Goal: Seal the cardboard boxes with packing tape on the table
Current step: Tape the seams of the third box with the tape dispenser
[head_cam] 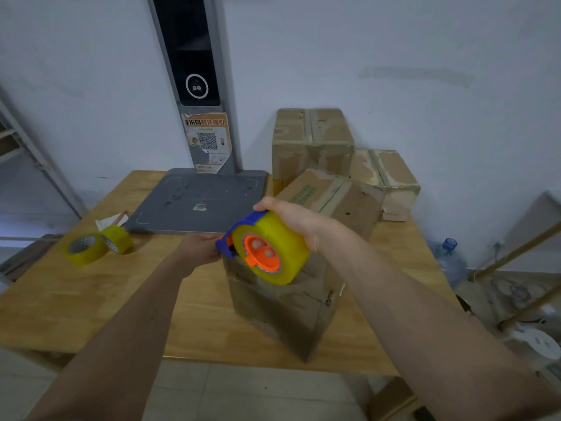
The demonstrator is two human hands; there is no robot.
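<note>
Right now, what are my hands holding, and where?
Right hand grips the tape dispenser, fingers through its orange core. Left hand pinches its blue cutter end.

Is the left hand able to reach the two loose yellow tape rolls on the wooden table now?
Probably yes: the two loose yellow tape rolls lie uncovered left of the left hand, though it is holding the blue dispenser.

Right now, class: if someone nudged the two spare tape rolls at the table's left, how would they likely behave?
The spare tape rolls are round and lie tilted against each other, so they would probably roll or topple. With hollow cores, they likely shift easily across the smooth table.
</note>
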